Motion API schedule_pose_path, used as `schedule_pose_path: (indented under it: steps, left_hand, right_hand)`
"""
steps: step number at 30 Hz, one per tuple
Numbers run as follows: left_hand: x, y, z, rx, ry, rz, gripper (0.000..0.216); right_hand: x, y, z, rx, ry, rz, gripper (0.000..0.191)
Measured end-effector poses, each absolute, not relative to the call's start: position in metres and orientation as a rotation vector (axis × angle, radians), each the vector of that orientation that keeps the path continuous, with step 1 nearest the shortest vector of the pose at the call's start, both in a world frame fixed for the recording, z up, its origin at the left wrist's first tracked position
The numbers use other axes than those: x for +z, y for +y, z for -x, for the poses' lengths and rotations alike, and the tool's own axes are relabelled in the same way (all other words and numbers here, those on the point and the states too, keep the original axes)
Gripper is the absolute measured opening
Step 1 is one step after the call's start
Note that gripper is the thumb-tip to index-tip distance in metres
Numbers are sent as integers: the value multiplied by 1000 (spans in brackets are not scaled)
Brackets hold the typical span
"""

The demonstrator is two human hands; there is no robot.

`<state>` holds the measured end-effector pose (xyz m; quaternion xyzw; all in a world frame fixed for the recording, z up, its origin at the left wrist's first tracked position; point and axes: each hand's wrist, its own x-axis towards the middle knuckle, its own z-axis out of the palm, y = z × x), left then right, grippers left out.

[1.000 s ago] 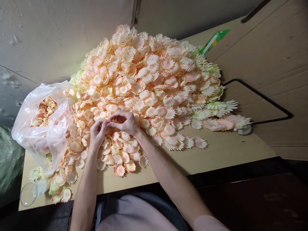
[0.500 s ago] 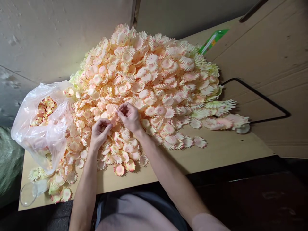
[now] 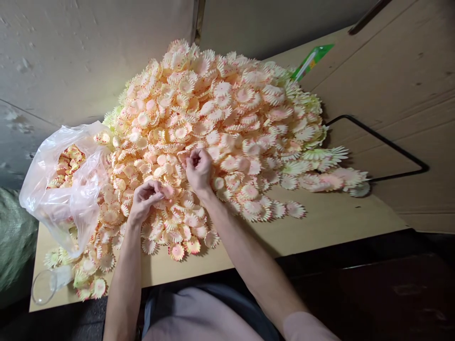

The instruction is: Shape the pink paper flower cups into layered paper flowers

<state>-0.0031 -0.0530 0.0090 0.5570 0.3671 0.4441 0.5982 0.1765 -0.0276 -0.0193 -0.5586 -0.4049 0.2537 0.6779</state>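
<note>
A big heap of artificial flower petal discs (image 3: pixel 227 113), cream and pale pink with fringed edges, lies in front of me. Over its near part, my left hand (image 3: pixel 145 198) pinches a pink petal disc (image 3: pixel 167 191) between thumb and fingers. My right hand (image 3: pixel 199 169) is a little farther off and to the right, its fingers curled shut against the heap. Whatever sits between those fingertips is hidden; a disc edge shows just left of them, but I cannot tell whether it is held.
On the left, a translucent plastic bag (image 3: pixel 53 201) holds red-edged discs. A clear cup (image 3: pixel 44 286) lies on its side at the table's (image 3: pixel 337 220) near left corner. A green packet (image 3: pixel 313 61) leans behind the heap. A bent black rod (image 3: pixel 387 137) rests against cardboard (image 3: pixel 401 94) on the right.
My hands have moved apart: the right one has shifted slightly right with its fingers curled tighter. The left one stays low, and a pink disc now shows clearly at its fingertips.
</note>
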Motion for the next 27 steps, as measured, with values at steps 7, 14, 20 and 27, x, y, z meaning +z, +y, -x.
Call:
schedule_pose_path:
  steps: [7, 14, 20, 27]
  left_hand:
    - [4, -44, -1, 1232, 935, -1255, 24]
    - [2, -47, -2, 1228, 929, -1317, 23]
    - [2, -46, -1, 1276, 961, -1323, 24]
    - [-1, -45, -1, 1283, 983, -1328, 27]
  right_hand:
    - [-6, -37, -175, 527, -1030, 1193, 28]
    - [-5, -46, -171, 978, -1218, 904, 22]
    - [-1, -46, -169, 1204, -1103, 822, 23]
    - [1, -46, -166, 1344, -1025, 769, 30]
